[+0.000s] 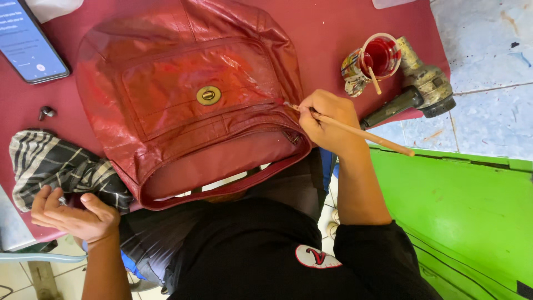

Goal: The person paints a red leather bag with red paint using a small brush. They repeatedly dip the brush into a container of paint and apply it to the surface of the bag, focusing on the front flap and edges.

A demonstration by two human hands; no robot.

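Currently my right hand (325,122) pinches a thin wooden-handled paintbrush (355,131) between thumb and fingertips, pencil-fashion, with the handle trailing out to the right. The bristle tip touches the right edge of the glossy red leather handbag (189,100), level with its front pocket. The bag lies flat on the red-covered table (333,33), front panel up, oval brass turn-lock (208,95) facing me, opening toward my body. This orientation keeps the wet-looking surface level and within reach of the brush.

My left hand (69,214) rests at the table's near edge, fingers loosely curled and holding nothing, touching a black-and-white checked cloth (55,166) bunched against the bag's left corner, placed close for wiping.

A small clear cup of red paint (380,55), with a stick standing in it, sits just right of the bag, near the brush hand for reloading. Beside it lies a grimy angle grinder (419,89). A smartphone (28,41) lies at the far left, well apart from the paint.
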